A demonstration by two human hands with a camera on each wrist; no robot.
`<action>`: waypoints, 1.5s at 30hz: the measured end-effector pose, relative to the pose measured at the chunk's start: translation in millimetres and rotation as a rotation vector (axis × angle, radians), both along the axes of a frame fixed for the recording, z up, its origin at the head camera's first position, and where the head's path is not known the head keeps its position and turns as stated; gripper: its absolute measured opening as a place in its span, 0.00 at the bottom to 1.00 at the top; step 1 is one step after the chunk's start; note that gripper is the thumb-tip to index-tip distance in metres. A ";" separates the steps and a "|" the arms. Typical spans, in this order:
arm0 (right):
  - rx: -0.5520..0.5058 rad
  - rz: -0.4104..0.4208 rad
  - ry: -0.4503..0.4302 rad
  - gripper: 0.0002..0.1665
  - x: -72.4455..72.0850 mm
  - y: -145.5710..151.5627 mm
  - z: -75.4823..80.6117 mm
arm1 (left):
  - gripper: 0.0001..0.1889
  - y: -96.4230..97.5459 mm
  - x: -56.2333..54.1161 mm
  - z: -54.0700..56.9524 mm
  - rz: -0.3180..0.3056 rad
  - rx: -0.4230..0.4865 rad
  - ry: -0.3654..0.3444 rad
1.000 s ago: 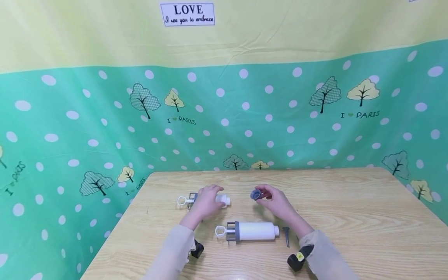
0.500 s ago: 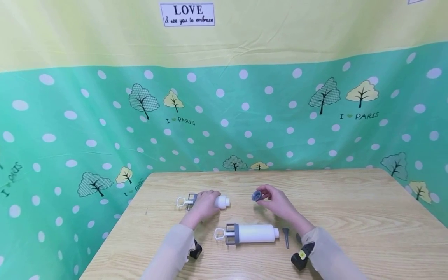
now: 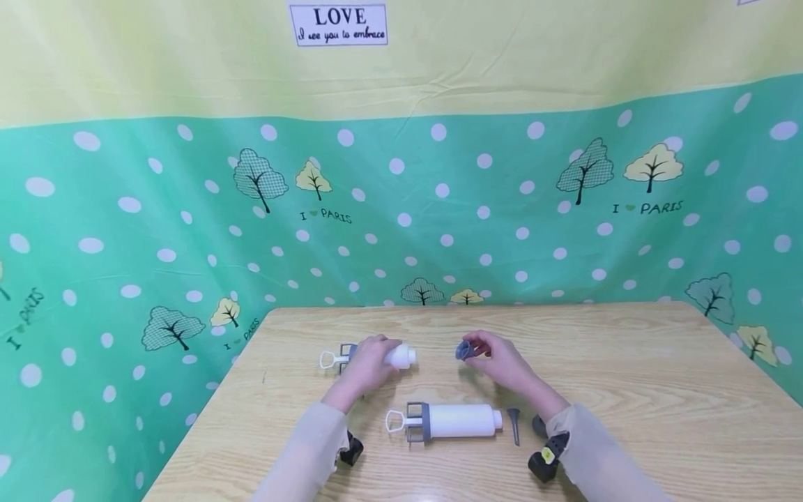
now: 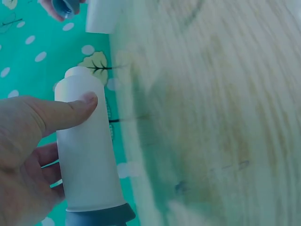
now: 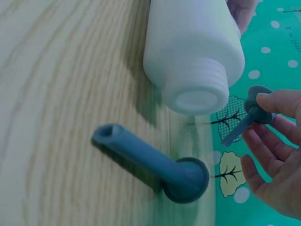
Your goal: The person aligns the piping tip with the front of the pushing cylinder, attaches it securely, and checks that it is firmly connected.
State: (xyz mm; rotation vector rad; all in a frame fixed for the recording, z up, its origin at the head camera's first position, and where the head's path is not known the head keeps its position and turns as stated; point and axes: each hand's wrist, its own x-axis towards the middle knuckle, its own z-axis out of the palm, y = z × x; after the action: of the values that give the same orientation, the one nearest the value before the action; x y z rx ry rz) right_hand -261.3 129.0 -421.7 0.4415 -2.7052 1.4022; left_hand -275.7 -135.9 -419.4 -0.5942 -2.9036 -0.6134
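Observation:
My left hand [image 3: 370,362] grips the white barrel of the far pastry syringe [image 4: 84,150], thumb across its upper side near the neck. The syringe's grey collar shows below in the left wrist view; its white pull handle [image 3: 327,360] points left in the head view. To the right, my right hand [image 3: 502,362] pinches a grey nozzle [image 5: 254,110] between thumb and fingers, apart from the barrel. In the head view the nozzle's wide hollow end faces the left hand. A second pastry syringe [image 3: 463,420] lies nearer on the table, its threaded neck pointing right.
A loose grey nozzle [image 3: 514,425] lies just right of the near syringe's neck. Beside the right wrist sits a dark round piece [image 3: 539,426], partly hidden. The wooden table [image 3: 659,390] ends at a green dotted curtain [image 3: 477,244].
My left hand has come from hovering with spread fingers over the far syringe to gripping its barrel. The right hand has shifted slightly right, still pinching the nozzle.

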 end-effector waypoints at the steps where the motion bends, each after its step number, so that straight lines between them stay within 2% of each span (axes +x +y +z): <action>1: 0.006 0.003 0.002 0.24 0.7 0.8 0.3 | 0.28 0.5 1.1 2.0 0.002 -0.004 0.009; 6: 0.018 0.004 0.003 0.24 1.4 3.7 2.6 | 0.28 4.1 6.1 11.8 -0.003 -0.033 0.077; 11: 0.026 0.014 0.029 0.21 -0.4 0.7 5.3 | 0.28 14.4 13.2 23.7 -0.048 -0.024 0.154; 19: -0.001 0.075 0.063 0.20 -1.7 -10.4 6.7 | 0.28 32.4 23.4 33.8 -0.091 -0.071 0.200; 25: 0.016 0.092 0.107 0.19 3.0 -18.6 12.8 | 0.28 40.1 28.1 35.8 -0.105 -0.118 0.240; 33: 0.056 0.086 0.156 0.17 9.5 -22.3 18.0 | 0.28 43.4 27.9 34.8 -0.109 -0.155 0.269; 45: 0.058 0.081 0.180 0.17 11.5 -24.8 17.9 | 0.29 46.4 29.2 31.7 -0.105 -0.119 0.273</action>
State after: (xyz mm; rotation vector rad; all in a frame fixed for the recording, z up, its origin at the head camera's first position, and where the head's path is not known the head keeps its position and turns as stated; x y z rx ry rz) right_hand -249.8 104.2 -403.8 0.6550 -2.6155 1.2380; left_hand -246.4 -89.5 -387.7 -0.7824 -2.6775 -0.3399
